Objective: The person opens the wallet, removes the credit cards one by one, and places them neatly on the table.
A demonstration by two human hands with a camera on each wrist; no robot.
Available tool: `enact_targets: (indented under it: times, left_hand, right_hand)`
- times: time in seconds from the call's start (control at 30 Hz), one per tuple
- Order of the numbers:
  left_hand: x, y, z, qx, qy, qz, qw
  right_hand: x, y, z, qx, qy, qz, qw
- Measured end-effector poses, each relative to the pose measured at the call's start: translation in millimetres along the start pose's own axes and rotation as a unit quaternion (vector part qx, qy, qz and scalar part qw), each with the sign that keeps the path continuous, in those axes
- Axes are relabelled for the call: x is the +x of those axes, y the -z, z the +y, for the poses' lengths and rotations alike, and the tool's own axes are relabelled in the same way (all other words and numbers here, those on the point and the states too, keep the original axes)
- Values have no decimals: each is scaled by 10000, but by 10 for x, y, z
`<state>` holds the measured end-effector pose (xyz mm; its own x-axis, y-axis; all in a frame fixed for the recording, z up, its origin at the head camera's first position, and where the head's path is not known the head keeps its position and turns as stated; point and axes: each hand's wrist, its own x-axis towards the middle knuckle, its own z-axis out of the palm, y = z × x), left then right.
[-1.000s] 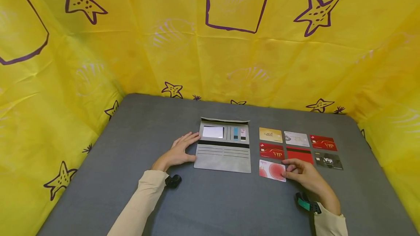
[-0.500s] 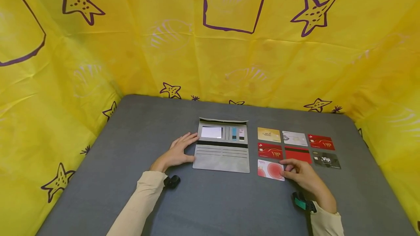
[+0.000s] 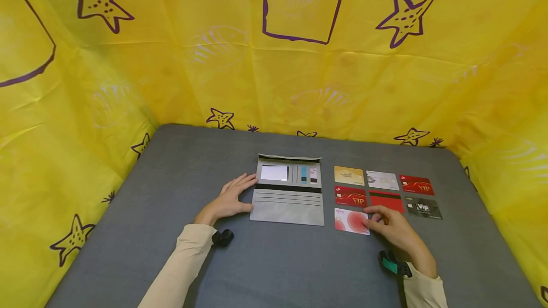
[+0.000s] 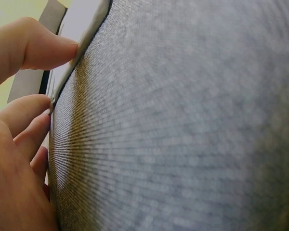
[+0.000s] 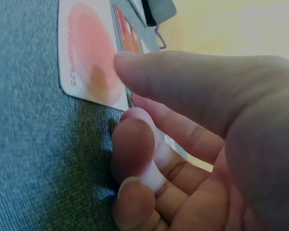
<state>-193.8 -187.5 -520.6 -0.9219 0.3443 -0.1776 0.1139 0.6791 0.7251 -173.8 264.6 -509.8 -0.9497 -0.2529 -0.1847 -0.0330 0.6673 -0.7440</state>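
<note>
A grey long wallet (image 3: 287, 210) lies unfolded on the table, with a pale window (image 3: 274, 173) and two narrow strips, one blue (image 3: 304, 174) and one whitish (image 3: 314, 175), in its upper half. My left hand (image 3: 227, 201) rests at its left side, fingers spread, fingertips and thumb touching the edge. To the right of the wallet, a white card with red circles (image 3: 352, 221) lies flat. My right hand (image 3: 398, 229) pinches its right edge between thumb (image 5: 139, 72) and forefinger; the other fingers are curled below. The forefinger's contact is partly hidden.
Behind the white card lie a gold card (image 3: 348, 175), a silver card (image 3: 382, 180), two red VIP cards (image 3: 416, 185), a red card with a black stripe (image 3: 386, 201) and a black Vip card (image 3: 424, 207). Yellow patterned cloth (image 3: 274, 75) walls the grey table (image 3: 188, 156).
The whole head view has shifted slightly, so everything appears a little further left. Both hands, the wallet and the cards keep their places relative to one another.
</note>
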Motion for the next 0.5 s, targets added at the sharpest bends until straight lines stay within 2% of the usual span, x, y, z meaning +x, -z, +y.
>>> enact_targets:
  times: [0.27, 0.5]
  left_hand:
    - [5, 9, -34, 53, -58, 7, 10000]
    - [18, 9, -28, 101, -56, -17, 9999]
  right_hand:
    - [-6, -5, -73, -115, -18, 25, 9999]
    - [29, -31, -195, -54, 344, 132, 9993]
